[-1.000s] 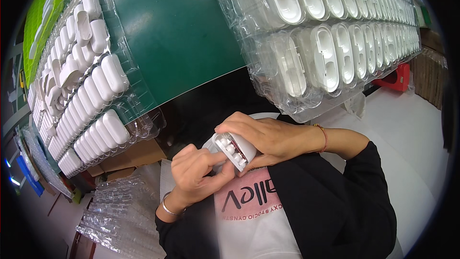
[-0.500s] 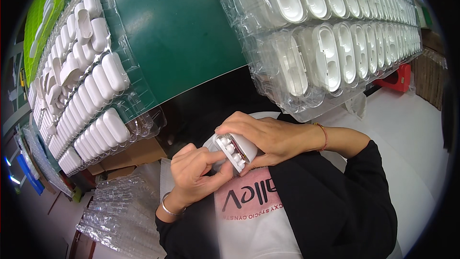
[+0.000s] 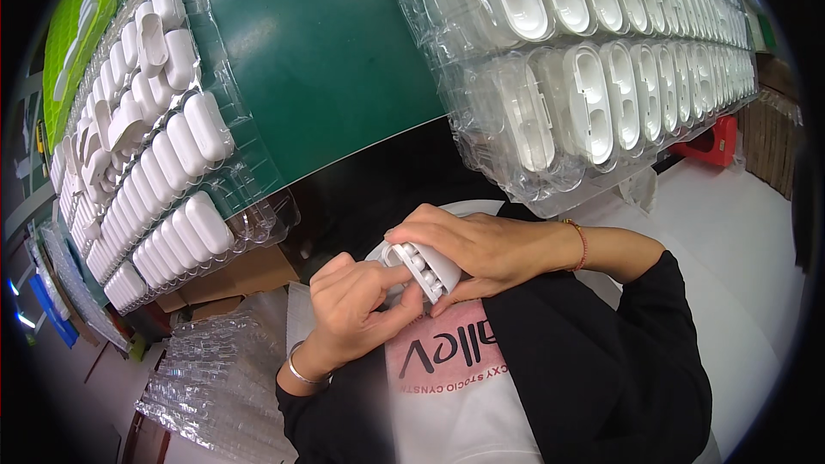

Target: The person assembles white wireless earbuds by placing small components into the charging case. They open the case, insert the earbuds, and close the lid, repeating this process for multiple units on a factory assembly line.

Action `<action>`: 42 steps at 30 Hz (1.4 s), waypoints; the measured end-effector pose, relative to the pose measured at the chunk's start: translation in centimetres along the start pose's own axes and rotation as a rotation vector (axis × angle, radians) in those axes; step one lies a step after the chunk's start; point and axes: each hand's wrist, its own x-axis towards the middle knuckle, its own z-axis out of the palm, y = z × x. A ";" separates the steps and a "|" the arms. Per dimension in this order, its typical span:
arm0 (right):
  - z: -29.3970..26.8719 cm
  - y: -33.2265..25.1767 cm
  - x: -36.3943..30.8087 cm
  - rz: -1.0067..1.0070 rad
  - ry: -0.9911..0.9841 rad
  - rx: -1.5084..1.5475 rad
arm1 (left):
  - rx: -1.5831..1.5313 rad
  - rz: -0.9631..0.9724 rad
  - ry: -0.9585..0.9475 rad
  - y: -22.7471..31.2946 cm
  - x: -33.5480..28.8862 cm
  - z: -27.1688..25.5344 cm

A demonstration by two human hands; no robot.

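Note:
In front of my chest I hold a small white earbud charging case, tilted with its opening to the left. My right hand wraps round its back, fingers over the top and thumb underneath. A white inner insert with rounded hollow shapes sits in the opening. My left hand is curled, its index finger and thumb gripping the near side of the case at the insert's edge. The left fingertips are partly hidden behind that edge.
Left stands a clear tray of rounded white cases. Clear trays at right hold rows of open white shells. Between them lies a green table mat. Stacked clear plastic trays and a cardboard box are at lower left.
The insert has gone deeper into the case, and the coloured inner parts seen before are now covered. My left hand has shifted slightly; the right hand keeps its grip.

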 end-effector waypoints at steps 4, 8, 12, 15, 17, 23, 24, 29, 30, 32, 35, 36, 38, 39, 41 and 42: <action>0.4 0.3 0.0 -0.064 0.038 -0.024 | 0.048 0.007 -0.030 0.4 -0.1 -0.4; 0.6 0.3 0.0 -0.048 0.036 -0.047 | 0.079 0.028 -0.057 0.4 0.0 -0.3; 1.4 0.6 0.1 -0.054 0.064 -0.125 | 0.088 0.047 -0.069 0.5 0.0 0.2; 1.9 0.8 0.0 -0.023 0.064 -0.213 | 0.071 0.048 -0.111 0.4 0.0 0.2; 2.0 0.9 -0.1 -0.061 0.077 -0.218 | 0.037 0.038 -0.144 0.3 0.0 0.0; 2.1 1.5 -0.3 -0.078 0.082 -0.272 | -0.031 0.019 -0.175 -0.3 0.2 0.6; 2.2 1.5 -0.5 -0.071 0.091 -0.270 | -0.035 0.022 -0.170 -0.3 0.3 0.8; 2.1 1.8 -0.2 -0.095 0.196 -0.334 | 0.093 0.058 -0.068 -0.1 0.3 1.9; 2.1 1.8 -0.1 -0.101 0.218 -0.354 | 0.115 0.059 -0.058 0.0 0.2 2.0; 2.1 2.0 -0.1 -0.095 0.212 -0.365 | 0.115 0.062 -0.061 -0.2 0.2 2.0; 2.0 2.3 0.1 -0.102 0.214 -0.348 | 0.105 0.053 -0.067 -0.4 0.3 2.1; 2.0 2.3 0.1 -0.105 0.217 -0.339 | 0.098 0.050 -0.069 -0.5 0.5 2.1; 2.3 2.3 0.0 -0.083 0.196 -0.320 | 0.055 0.042 -0.122 -0.6 0.8 2.0; 2.3 2.2 0.0 -0.073 0.185 -0.311 | 0.034 0.039 -0.147 -0.7 1.0 1.9; 2.1 2.1 0.2 -0.003 0.149 -0.251 | 0.063 0.052 -0.171 -1.3 1.2 1.8; 1.9 2.1 0.4 0.031 0.135 -0.221 | 0.079 0.060 -0.186 -1.6 1.2 1.7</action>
